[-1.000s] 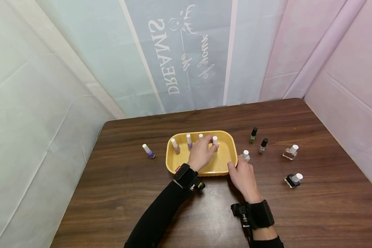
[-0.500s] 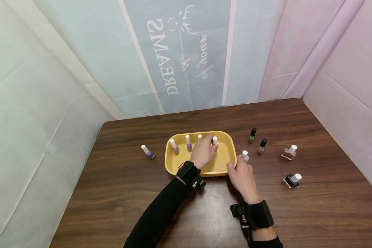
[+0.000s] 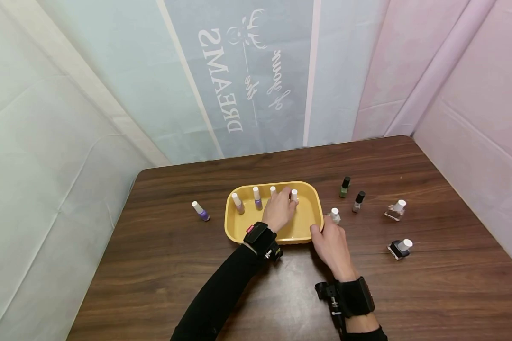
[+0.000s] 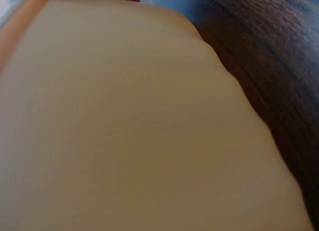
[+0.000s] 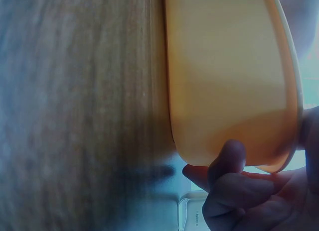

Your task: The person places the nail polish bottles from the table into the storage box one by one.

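Observation:
In the head view, a yellow tray [image 3: 277, 237] stands on the table with several white-capped nail polish bottles inside. My left hand [image 3: 278, 212] reaches into it, thumb and forefinger around a white-capped nail polish bottle [image 3: 294, 194]; the hand hides most of that bottle. To its left stand a purple bottle [image 3: 257, 199], a pinkish bottle [image 3: 238, 203], and another white cap [image 3: 273, 190] partly behind the hand. My right hand [image 3: 333, 244] grips the tray's right end, thumb at the rim. In the right wrist view its curled fingers [image 5: 232, 191] lie against the outer wall.
Outside the tray, a purple bottle [image 3: 200, 211] lies to the left. On the right are a clear white-capped bottle [image 3: 334, 215] beside my right hand, two black-capped bottles [image 3: 344, 187], a pale square bottle [image 3: 395, 210] and a dark one [image 3: 399, 249]. Curtains hang behind the table [image 3: 162, 265].
My left wrist has shifted slightly right over the tray, while its fingers stay at the same bottle. The right hand keeps its hold on the tray. The head view has drifted a little.

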Demonstrator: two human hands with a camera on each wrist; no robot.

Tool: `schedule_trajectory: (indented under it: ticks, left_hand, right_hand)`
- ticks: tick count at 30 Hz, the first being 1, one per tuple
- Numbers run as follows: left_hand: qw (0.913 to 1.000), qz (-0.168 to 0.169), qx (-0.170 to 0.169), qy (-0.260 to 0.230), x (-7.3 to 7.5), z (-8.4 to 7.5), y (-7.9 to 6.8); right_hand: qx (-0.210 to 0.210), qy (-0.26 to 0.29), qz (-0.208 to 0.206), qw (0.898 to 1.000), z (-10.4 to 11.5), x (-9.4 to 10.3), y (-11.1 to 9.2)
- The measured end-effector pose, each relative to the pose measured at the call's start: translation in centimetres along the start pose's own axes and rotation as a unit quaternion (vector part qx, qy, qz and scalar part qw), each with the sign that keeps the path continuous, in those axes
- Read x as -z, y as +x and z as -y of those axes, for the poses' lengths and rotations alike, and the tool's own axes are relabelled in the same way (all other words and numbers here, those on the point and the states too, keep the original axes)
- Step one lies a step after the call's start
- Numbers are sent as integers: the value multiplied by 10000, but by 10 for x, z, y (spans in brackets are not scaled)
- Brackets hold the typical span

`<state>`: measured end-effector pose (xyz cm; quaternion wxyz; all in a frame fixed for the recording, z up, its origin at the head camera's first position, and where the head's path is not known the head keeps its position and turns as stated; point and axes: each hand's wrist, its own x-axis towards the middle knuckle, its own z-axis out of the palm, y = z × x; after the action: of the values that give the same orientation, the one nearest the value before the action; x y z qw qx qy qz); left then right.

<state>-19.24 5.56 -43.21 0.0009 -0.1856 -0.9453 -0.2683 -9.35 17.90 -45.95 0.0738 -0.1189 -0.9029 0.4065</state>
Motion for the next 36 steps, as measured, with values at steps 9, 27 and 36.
schedule_trajectory:
  ticks: [9,27,36]
  left_hand:
    - [9999,15,-112,43,-3,0,4]
    - [9999,-91,-66,-109,-1,-1,4]
    - [9997,-212,-40,-132,-3,-1,6]
  right_hand:
    - [9,-11,-66,10000,0,0,0]
    - [2,-5,-41,10000,0,0,0]
    - [-27,48,-57,10000,0,0,0]
